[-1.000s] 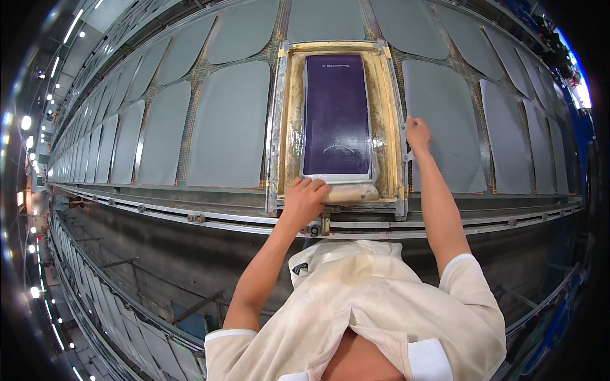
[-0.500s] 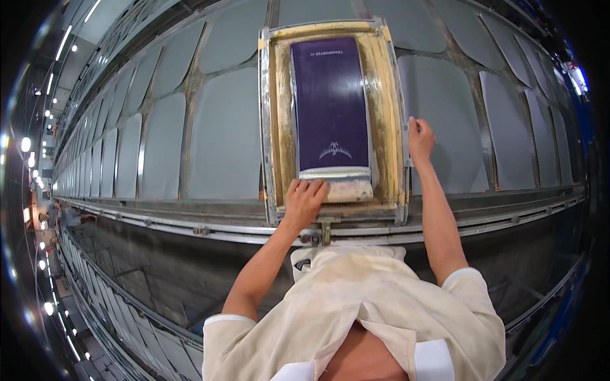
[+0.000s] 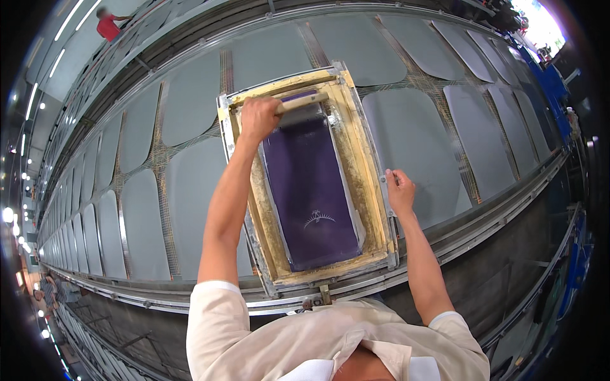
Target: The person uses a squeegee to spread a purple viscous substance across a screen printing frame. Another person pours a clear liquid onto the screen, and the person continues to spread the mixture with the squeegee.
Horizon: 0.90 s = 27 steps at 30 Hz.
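Note:
A screen-printing frame point(image 3: 375, 209) with tape-covered, stained wooden edges lies on the table before me, slightly tilted in view. Its mesh shows a long dark purple panel point(image 3: 305, 184) with a small pale emblem near the close end. My left hand point(image 3: 260, 119) is closed around the left end of a squeegee point(image 3: 304, 103), which lies across the far end of the panel. Beyond its bar only a thin strip of purple shows. My right hand point(image 3: 401, 192) has curled fingers at a metal bracket on the frame's right side; its grip there is partly hidden.
Grey rounded panels point(image 3: 416, 136) lie in rows on the long table on both sides. A metal rail point(image 3: 445, 254) runs along the table's near edge, close to my body. A person in red point(image 3: 108, 26) stands far off at upper left.
My left hand and the squeegee have gone from the near end of the frame to its far end. The right hand stays at the frame's right side. The whole view has tilted.

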Available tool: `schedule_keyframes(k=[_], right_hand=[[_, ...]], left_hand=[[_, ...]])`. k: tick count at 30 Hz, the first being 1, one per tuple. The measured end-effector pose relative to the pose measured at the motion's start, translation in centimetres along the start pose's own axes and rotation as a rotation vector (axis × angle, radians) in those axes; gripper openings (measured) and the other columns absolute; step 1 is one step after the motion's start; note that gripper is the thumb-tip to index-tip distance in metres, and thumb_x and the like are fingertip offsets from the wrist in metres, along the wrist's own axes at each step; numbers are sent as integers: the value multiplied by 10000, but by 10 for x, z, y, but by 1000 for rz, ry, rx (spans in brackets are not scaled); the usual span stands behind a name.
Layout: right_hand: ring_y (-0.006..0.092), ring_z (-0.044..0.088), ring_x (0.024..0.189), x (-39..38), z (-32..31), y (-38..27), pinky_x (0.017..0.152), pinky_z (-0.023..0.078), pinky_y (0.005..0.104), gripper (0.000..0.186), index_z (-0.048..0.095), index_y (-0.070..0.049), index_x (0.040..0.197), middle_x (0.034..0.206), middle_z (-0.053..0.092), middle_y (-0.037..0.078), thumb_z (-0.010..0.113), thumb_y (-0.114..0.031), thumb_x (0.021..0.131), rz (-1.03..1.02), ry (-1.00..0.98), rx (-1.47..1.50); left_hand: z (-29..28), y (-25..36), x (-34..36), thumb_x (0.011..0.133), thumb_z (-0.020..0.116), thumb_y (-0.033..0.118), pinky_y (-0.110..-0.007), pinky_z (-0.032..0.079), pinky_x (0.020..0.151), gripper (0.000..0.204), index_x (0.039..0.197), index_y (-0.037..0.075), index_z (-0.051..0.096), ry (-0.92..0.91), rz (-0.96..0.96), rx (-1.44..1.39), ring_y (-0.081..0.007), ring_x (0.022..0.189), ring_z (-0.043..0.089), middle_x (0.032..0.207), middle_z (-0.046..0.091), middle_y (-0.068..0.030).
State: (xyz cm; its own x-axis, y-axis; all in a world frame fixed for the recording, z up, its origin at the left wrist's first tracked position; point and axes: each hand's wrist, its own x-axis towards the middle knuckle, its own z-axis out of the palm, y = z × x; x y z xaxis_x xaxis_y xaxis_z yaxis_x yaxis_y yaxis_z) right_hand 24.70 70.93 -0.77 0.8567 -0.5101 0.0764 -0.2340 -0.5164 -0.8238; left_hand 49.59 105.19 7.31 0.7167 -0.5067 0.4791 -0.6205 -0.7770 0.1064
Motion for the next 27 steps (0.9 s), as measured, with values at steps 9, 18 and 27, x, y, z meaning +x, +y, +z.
schedule_keyframes(k=[9,18,27], right_hand=[[391,635,718,5,8,10,690,495,427,348,700,5,970,809,664,241,656,-340,969,-43,-53,-23],[287,572,662,9,5,11,661,466,406,396,670,17,908,735,628,169,643,-370,988,-36,-103,-7],[190,511,695,1,28,-76,677,439,375,352,670,2,904,739,598,94,629,-331,1011,-88,-220,-49]], left_hand=[[8,6,-35,725,829,187,-460,563,703,139,840,141,765,-58,-60,-55,-345,770,701,849,732,-108],[-70,240,-290,706,691,23,-422,468,807,391,1087,111,704,-106,-116,-14,-240,837,642,1088,727,-47],[-135,248,-343,653,757,93,-405,456,849,365,1011,124,696,-105,-387,-139,-225,960,627,1046,693,-10]])
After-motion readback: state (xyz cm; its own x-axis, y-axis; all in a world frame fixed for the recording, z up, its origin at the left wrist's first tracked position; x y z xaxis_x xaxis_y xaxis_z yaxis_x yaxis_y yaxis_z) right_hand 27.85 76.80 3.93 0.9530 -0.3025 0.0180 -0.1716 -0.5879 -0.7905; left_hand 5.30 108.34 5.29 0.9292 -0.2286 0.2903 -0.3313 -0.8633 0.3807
